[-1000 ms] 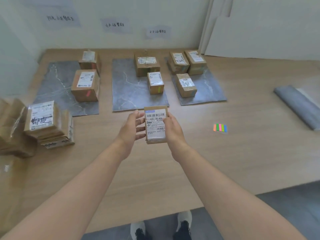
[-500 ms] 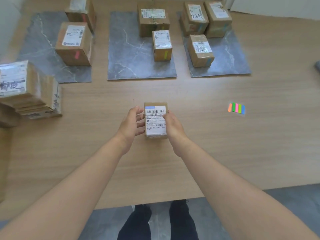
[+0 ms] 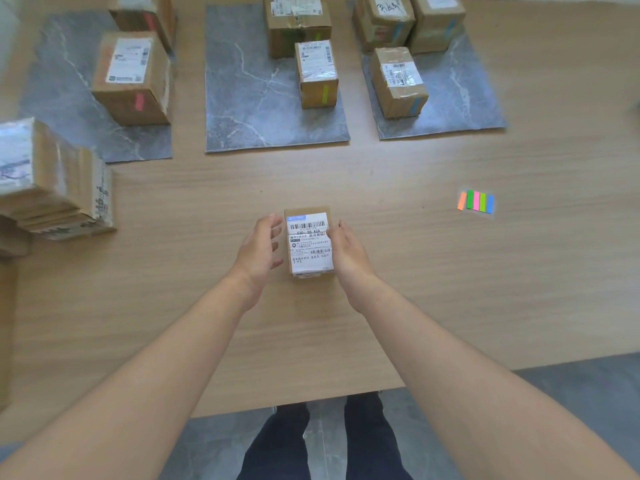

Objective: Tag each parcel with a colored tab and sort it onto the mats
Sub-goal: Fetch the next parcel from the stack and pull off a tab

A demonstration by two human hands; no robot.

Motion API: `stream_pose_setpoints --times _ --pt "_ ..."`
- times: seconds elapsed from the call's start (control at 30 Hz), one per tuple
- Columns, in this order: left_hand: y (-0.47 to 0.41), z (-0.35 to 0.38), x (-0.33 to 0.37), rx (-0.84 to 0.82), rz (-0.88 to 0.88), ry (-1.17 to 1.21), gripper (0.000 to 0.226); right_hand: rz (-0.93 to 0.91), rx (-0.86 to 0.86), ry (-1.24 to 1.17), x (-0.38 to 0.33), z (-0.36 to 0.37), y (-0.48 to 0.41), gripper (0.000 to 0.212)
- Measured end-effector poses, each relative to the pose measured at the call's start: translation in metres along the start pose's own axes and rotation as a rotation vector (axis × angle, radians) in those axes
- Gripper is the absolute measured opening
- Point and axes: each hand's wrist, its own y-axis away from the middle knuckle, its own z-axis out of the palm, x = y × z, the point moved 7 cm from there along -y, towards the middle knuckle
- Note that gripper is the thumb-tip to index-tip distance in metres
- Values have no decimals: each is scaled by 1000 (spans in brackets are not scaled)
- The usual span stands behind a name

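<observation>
Fingers (image 3: pixel 333 233): right hand (image 3: pixel 348 249) pinching parcel (image 3: pixel 307 212); left hand (image 3: pixel 259 249) curling alongside, contact unclear.
Parcel: brown, white barcoded label (image 3: pixel 310 242) facing up.
Counts: three mats (image 3: pixel 256 98) carrying seven boxes (image 3: pixel 317 72); five tabs (image 3: pixel 477 201).

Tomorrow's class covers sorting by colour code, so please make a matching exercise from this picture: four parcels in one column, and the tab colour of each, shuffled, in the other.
Parcels
1. left parcel, front of left mat
2. middle parcel, front of middle mat
3. right parcel, front of right mat
4. near parcel, between left hand and right hand

Tab colour
A. blue
B. none showing
C. red
D. green

Pairs: 1-C, 2-D, 3-A, 4-B
</observation>
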Motion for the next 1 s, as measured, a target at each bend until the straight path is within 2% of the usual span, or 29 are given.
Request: stream_pose_setpoints --times 0.13,0.3,0.6,0.8,1.0 --pt "5 9 37 -1 100 -30 46 -46 69 -26 -20 -20 12 58" --pt "20 59 78 -129 193 -81 49 -156 138 -81 -48 -66 23 58" --pt "20 203 89 -288 162 -141 51 -156 226 -120 -54 -197 0 54" --pt "-9 293 80 -300 121 -149 50 -130 252 -110 -40 -274 -49 49" --pt "-39 353 69 -290 92 -190 47 -125 329 -90 -23 -334 -94 34"
